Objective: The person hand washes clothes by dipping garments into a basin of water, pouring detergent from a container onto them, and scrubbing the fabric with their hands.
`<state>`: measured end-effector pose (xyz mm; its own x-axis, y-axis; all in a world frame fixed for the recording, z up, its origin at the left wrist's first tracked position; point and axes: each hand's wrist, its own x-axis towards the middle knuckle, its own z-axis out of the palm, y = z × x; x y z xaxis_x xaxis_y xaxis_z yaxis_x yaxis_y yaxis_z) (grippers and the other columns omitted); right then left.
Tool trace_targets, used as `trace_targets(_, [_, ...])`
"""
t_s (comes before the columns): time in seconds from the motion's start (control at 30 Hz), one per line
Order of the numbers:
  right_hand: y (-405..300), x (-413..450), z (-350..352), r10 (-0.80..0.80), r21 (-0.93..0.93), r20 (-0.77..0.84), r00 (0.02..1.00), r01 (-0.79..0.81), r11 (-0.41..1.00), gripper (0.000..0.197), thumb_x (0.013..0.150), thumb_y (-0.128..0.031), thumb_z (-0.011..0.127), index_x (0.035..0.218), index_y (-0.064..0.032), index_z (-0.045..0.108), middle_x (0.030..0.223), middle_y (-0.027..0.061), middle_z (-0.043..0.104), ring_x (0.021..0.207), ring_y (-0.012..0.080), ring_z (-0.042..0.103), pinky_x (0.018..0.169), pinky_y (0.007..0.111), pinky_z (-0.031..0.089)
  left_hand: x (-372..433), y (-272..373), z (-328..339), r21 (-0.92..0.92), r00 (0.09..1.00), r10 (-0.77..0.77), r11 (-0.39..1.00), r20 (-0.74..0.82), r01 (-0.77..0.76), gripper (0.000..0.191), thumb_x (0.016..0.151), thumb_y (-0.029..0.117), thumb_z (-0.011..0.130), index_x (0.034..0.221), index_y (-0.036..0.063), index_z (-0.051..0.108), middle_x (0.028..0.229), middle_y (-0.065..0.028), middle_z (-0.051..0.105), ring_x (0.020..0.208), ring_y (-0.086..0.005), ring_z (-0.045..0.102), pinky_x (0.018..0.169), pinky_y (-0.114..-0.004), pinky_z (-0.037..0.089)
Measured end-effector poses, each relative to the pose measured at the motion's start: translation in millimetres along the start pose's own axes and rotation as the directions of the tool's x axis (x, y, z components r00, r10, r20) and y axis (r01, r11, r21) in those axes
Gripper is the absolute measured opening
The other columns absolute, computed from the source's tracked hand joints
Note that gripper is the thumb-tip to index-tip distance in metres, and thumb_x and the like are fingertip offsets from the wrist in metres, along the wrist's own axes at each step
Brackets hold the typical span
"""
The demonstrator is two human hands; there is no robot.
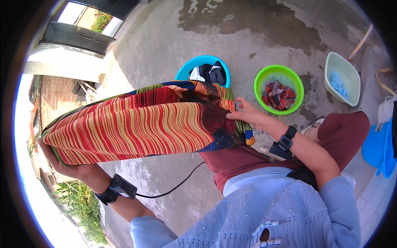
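A striped red-and-cream cloth (pixel 139 127) with blue, green and dark red patches stretches across in front of me, raised above the floor. Its left end is held by my left hand (pixel 69 167), the fingers hidden behind the fabric. At the other end my right hand (pixel 248 114) pinches the edge, thumb on the near face. Loose threads or hairs cling to the dark red part there. Partly behind the cloth stands a turquoise basin (pixel 228 74) with dark and white clothes (pixel 214 71) in it.
A green basin (pixel 301 93) holds red-and-dark cloth (pixel 279 96) in sudsy water. Right of it, a pale basin (pixel 356 83) contains light-blue cloth (pixel 338 85). Blue plastic containers (pixel 376 145) stand far right. Wet patches (pixel 248 28) mark the concrete floor. A black cable (pixel 176 189) runs from my left wrist device.
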<state>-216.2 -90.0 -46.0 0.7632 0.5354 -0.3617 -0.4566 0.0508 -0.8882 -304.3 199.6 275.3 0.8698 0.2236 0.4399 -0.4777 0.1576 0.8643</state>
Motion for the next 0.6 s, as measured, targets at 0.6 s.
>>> trace_targets(0.6, [-36,-52,-54,-0.206,0.606,0.162,0.965,0.068,0.793,0.036,0.083,-0.013,0.054,0.114,0.0033,0.046,0.105,0.0112,0.057,0.093,0.0160,0.058,0.084,0.030,0.047,-92,-157,-58,1.000,0.913,-0.409,-0.004,-0.018,0.018,0.024,0.078,0.012,0.060,0.095,-0.0031,0.057,0.082,-0.0131,0.061,0.071,-0.0171,0.059,0.062,-0.028,0.046])
